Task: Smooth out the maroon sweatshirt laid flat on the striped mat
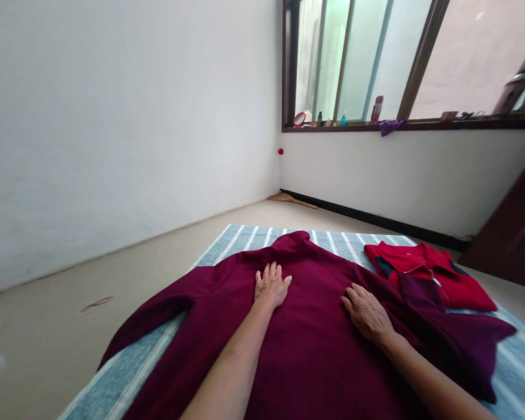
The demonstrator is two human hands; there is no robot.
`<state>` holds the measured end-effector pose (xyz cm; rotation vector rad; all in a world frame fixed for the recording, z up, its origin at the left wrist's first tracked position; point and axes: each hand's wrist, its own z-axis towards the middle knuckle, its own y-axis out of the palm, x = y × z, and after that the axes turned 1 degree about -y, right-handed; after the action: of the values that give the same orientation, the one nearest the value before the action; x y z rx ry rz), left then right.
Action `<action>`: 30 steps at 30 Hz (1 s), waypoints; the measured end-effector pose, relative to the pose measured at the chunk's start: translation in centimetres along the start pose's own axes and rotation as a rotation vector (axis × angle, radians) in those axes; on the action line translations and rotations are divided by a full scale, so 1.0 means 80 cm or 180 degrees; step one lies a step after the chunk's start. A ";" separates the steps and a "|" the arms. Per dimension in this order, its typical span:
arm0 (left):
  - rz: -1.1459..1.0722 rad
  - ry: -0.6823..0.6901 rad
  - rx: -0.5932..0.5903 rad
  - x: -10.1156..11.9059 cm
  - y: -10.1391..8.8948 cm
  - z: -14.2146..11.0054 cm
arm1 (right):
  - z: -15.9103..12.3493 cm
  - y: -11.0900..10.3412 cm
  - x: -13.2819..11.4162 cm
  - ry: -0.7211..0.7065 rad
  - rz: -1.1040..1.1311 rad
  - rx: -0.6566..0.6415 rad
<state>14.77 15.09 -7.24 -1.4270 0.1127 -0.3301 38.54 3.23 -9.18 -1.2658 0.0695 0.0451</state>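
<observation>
The left hand [271,286] and the right hand [367,315] are lying flat and open, well apart, on a dark maroon fleece jacket [306,361]. This jacket is spread on a blue and white striped mat [254,245] on the pale floor [70,350]. Beside the hands, a folded bright red zip jacket [429,274] lies on the mat, partly under the maroon cloth.
</observation>
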 end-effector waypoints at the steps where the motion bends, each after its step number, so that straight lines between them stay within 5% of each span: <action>1: 0.0002 0.0017 0.0036 0.001 0.002 -0.001 | 0.001 -0.003 -0.002 0.0024 -0.0021 -0.0031; 8: -0.0020 0.0106 0.0293 0.004 0.001 -0.012 | 0.043 -0.029 -0.067 0.0161 -0.0027 -0.0069; 18: -0.0081 0.0071 0.0449 0.004 0.012 -0.016 | 0.211 -0.053 -0.209 -0.0882 0.0220 -0.0238; 23: -0.0193 0.0072 0.0498 0.007 0.015 -0.017 | 0.268 -0.038 -0.223 -0.1207 0.0199 -0.1033; 30: -0.0189 0.0088 0.0501 0.010 0.010 -0.019 | 0.279 -0.037 -0.214 -0.1266 -0.0139 -0.1738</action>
<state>15.29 13.52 -8.17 -1.2720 0.0652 -0.3992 22.33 23.72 1.61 -1.7792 -0.3347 0.2928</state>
